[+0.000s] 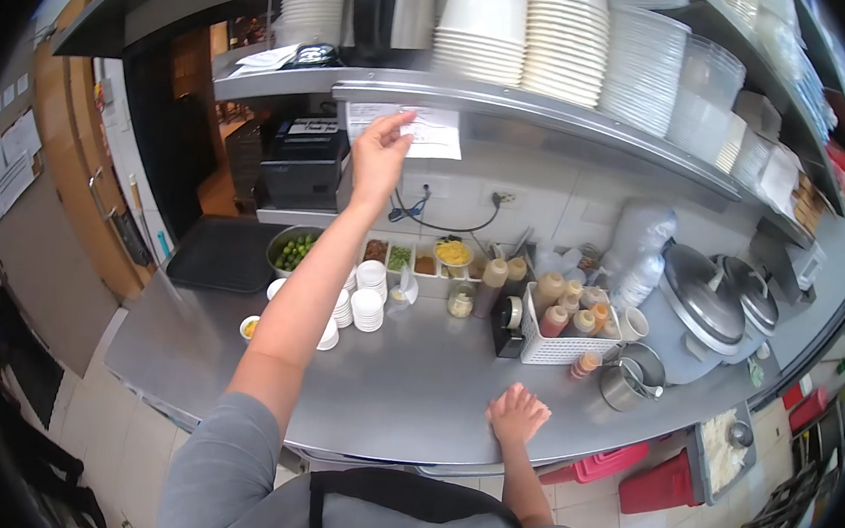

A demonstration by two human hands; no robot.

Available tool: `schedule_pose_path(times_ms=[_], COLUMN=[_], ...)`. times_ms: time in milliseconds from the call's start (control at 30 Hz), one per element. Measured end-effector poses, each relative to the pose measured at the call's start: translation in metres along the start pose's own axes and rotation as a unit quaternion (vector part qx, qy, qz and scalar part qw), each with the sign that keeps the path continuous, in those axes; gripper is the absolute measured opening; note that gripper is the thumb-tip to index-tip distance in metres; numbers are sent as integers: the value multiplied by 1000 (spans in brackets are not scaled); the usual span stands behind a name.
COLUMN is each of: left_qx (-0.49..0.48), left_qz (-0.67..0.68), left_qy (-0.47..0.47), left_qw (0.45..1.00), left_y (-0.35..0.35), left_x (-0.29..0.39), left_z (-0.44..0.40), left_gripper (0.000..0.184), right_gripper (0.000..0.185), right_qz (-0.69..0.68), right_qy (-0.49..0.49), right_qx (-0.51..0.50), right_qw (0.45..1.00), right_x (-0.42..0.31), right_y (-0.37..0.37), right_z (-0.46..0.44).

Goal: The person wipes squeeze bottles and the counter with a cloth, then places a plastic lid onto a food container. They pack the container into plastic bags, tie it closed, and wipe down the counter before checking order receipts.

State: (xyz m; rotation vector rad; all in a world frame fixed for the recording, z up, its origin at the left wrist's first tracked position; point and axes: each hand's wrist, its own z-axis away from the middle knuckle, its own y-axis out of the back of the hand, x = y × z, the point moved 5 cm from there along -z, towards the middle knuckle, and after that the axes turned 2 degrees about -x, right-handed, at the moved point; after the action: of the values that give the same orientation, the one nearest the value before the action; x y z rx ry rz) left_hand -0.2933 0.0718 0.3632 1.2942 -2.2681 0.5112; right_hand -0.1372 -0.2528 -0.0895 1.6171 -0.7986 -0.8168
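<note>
My left hand [382, 147] is raised in front of a white paper slip [438, 134] that hangs from the edge of the metal shelf. Its fingers are bent and apart, the tips over the paper; whether they touch it I cannot make out. My right hand [518, 414] lies palm down on the steel counter [413, 387], fingers spread, holding nothing. Beyond it stand a white basket [560, 349] of sauce bottles and a metal pot [629, 380]. Stacks of small white cups [367, 309] sit beside my left forearm.
The metal shelf [544, 110] above carries stacked white bowls [481, 30] and clear containers. A bowl of limes [294, 251], a black tray [220, 253] and a black printer [301, 165] are at left. Large lidded pots [703, 296] and a red bin [658, 481] are at right.
</note>
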Motion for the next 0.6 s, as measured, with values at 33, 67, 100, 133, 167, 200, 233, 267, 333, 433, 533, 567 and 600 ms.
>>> schedule_pose_path(times_ms=[33,67,100,133,167,200,233,267,333,433,533,567,600], left_qx=[12,9,-1,8,16,12,37,63,39,-31,-127,-133,-151], left_qz=[7,-1,-16,-62,-110,-107,-141,-175,-176,-203,-205,-220,-237], left_qy=[-17,-15,-26,-30,-34,-34,-69,-102,-117,-140,-26,31,84], left_qw=[1000,1000,1000,998,993,994,987,977,977,968,970,966,956], left_y=[-2,-2,-1,2,5,7,11,14,17,23,42,56,69], left_x=[1,-3,3,9,17,23,33,39,41,27,-24,-46,-75], left_z=[-4,-6,-5,-3,1,5,11,18,38,88,171,206,241], left_gripper=[31,30,27,25,24,24,22,21,21,21,21,20,22], right_gripper=[66,65,65,65,65,65,65,66,67,64,52,45,39], right_qz=[1,3,3,-3,-10,-10,-11,-10,-19,-14,-182,-360,-355], right_qy=[5,12,5,12,21,16,21,26,17,60,84,59,80], right_qx=[8,16,19,30,40,40,37,35,-9,-3,76,102,174], right_qw=[1000,1000,1000,999,999,999,999,999,1000,998,977,925,915], right_x=[1,1,4,4,4,4,4,3,1,14,35,37,30], right_y=[-2,-3,-6,-8,-9,-8,-7,-4,3,-36,2,49,106], right_z=[-1,-1,-2,-3,-2,-1,0,0,-3,-20,-38,-45,-51])
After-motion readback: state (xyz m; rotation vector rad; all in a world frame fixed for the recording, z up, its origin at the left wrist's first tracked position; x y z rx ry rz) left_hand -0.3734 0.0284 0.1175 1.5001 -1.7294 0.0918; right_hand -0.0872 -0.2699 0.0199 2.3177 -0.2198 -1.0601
